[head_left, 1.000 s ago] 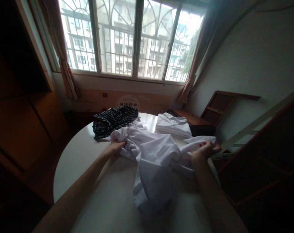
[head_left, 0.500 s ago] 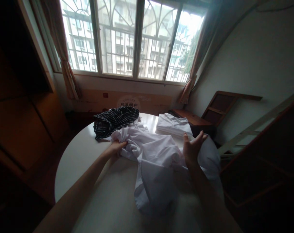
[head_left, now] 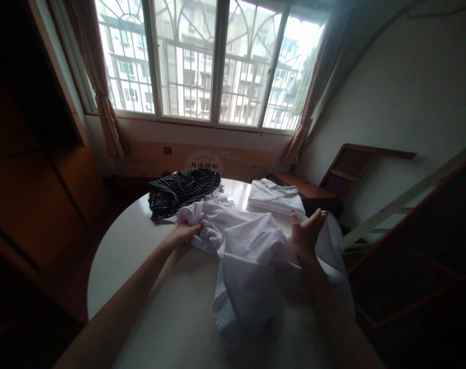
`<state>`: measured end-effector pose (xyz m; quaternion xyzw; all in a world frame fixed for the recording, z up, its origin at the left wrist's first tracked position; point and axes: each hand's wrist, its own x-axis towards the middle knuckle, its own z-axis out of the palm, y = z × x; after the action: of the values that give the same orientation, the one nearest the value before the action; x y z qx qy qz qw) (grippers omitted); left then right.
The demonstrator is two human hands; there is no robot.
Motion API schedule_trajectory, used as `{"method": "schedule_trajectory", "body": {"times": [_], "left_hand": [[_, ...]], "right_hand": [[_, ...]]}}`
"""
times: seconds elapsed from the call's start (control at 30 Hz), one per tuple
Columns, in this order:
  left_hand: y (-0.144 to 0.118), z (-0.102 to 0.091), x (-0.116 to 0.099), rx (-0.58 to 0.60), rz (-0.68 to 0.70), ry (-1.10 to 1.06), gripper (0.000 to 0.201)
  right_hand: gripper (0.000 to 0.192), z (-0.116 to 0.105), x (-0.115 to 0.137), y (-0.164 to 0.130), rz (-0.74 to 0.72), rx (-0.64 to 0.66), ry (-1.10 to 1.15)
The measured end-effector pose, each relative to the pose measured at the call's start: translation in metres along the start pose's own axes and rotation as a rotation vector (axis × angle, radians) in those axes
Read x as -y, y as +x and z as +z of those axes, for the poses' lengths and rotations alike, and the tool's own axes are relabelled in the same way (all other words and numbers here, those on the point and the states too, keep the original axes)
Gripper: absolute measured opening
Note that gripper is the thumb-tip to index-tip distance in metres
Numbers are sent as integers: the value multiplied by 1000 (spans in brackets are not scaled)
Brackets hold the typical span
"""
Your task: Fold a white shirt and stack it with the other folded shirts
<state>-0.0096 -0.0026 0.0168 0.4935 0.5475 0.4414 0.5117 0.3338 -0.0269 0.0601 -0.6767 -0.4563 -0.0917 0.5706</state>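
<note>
A white shirt (head_left: 250,256) lies rumpled across the middle of the table, one part falling toward me. My left hand (head_left: 186,233) is closed on its left side, thumb on top of the bunched fabric. At the shirt's right side is my right hand (head_left: 306,233), thumb raised and well apart from the fingers. White cloth hangs just right of those fingertips, touching or very close to them. Behind the shirt, to the left, sits a heap of black-and-white striped clothing (head_left: 182,192). A folded white stack of clothes (head_left: 275,197) rests at the back right.
The round white table (head_left: 113,266) carries all the clothing. Beyond it are a low wooden cabinet (head_left: 300,185) and a barred window (head_left: 213,66) with tied curtains. A dark, slanting framed panel (head_left: 417,266) stands close on the right.
The cloth right of my right hand has shifted slightly inward and dropped into a narrower shape. My right hand has moved only a little; my left hand keeps its place.
</note>
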Motion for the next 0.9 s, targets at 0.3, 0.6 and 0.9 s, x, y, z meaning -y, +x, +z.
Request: {"method": "schedule_trajectory", "body": {"times": [0.3,0.6,0.9], "left_hand": [[-2,0,-1,-64,7,52,31],[-9,1,-12,9,43,50,30],[-38,-9,-35,345,37,-43,45]], "right_hand": [[66,-5,-15,14,88,-30,6],[59,-7,-6,13,-38,-66,177],[62,43,5,-55,-296,830,-55]]}}
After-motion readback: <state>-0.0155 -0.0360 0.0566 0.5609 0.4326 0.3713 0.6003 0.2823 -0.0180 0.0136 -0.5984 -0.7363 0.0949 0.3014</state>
